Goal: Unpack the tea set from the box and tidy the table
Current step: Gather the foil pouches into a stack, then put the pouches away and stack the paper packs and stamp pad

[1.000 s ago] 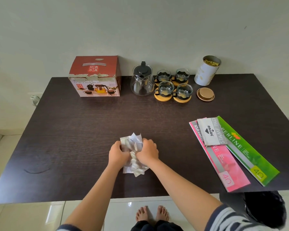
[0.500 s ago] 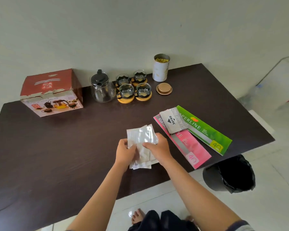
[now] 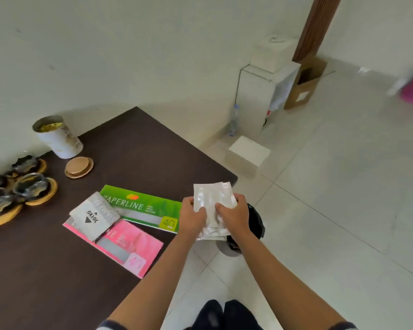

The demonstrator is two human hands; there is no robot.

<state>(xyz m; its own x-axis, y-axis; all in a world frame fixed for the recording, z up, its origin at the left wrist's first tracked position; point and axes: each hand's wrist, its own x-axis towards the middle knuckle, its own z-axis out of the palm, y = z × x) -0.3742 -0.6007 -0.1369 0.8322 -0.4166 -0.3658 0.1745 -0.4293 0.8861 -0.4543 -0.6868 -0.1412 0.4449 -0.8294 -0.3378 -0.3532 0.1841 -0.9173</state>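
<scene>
Bare table (image 3: 138, 148) lies open at twelve o'clock of the envelopes (image 3: 138, 208); cups (image 3: 22, 191), tin (image 3: 57, 136) and lid (image 3: 79, 167) crowd ten o'clock.

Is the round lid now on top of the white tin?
No, the round lid lies flat on the dark table beside the white tin, whose top is open.

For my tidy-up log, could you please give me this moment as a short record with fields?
left hand: grip shut on plastic wrappers
right hand: grip shut on the same wrappers
wrappers' position: past the table edge, above the black bin
on table: green packet, pink packet, stamp pad box, open tin, its lid, glass cups
</scene>
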